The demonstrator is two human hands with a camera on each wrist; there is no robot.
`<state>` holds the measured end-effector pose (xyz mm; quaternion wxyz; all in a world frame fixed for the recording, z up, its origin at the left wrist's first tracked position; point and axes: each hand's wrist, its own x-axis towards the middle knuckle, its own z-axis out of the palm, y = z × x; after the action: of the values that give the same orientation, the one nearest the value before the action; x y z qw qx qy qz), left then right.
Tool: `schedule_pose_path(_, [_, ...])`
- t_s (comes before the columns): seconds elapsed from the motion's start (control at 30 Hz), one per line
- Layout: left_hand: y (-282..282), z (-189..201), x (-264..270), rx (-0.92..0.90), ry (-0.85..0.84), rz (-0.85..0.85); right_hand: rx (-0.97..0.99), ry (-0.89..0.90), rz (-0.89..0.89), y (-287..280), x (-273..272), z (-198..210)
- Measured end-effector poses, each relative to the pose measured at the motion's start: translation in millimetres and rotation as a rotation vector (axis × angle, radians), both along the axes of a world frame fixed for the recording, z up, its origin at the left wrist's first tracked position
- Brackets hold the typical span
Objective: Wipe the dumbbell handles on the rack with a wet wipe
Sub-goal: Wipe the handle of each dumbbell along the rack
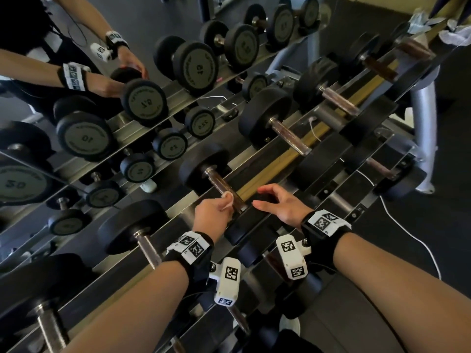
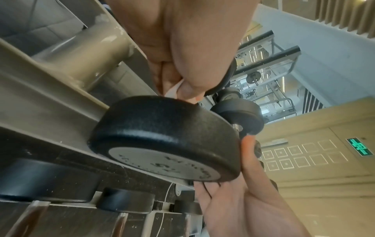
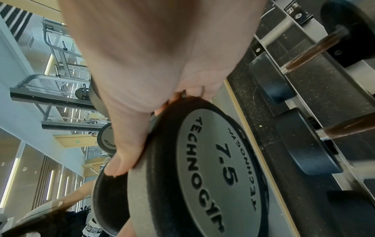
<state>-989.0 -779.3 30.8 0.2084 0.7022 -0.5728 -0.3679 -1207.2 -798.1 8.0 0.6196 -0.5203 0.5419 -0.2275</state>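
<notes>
The 7.5 dumbbell (image 1: 204, 166) lies on the top rack shelf (image 1: 262, 171). My left hand (image 1: 225, 200) pinches a white wet wipe (image 1: 227, 197) against the near end of its brown handle (image 1: 219, 182). The wipe (image 2: 175, 89) shows as a small white fold under my fingers, just behind the near head (image 2: 162, 136). My right hand (image 1: 262, 197) curls over that near head (image 3: 202, 168), thumb on its rim and fingers across the top. The handle under my left fingers is hidden.
More dumbbells (image 1: 265, 118) sit in a row along the shelf to the right and left (image 1: 132, 225), with smaller ones on the lower shelf (image 1: 293, 261). A mirror (image 1: 127, 72) behind the rack reflects everything. A white cable (image 1: 407, 225) trails on the dark floor at right.
</notes>
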Motion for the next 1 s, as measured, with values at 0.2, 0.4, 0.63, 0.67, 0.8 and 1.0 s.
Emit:
schedule_pose_path(0.2, [5,12,6,0.132,0.02,-0.129,-0.022,0.04,-0.015,3,2,1])
schedule_pose_path(0.4, [-21,23,35,-0.031,0.047,0.221,-0.008,0.021,-0.008,3,0,1])
schedule_pose_path(0.63, [-17,11,9,-0.055,-0.055,0.042,-0.015,0.02,-0.025,4,2,-2])
schedule_pose_path(0.67, [-12,9,8,-0.03,0.004,0.033,-0.018,0.02,-0.03,4,2,-2])
schedule_pose_path(0.8, [8,8,4,0.063,0.165,0.03,-0.026,0.024,-0.025,5,2,-2])
schedule_pose_path(1.0, [12,24,5,0.179,0.282,-0.056,-0.026,0.02,-0.038,5,2,-2])
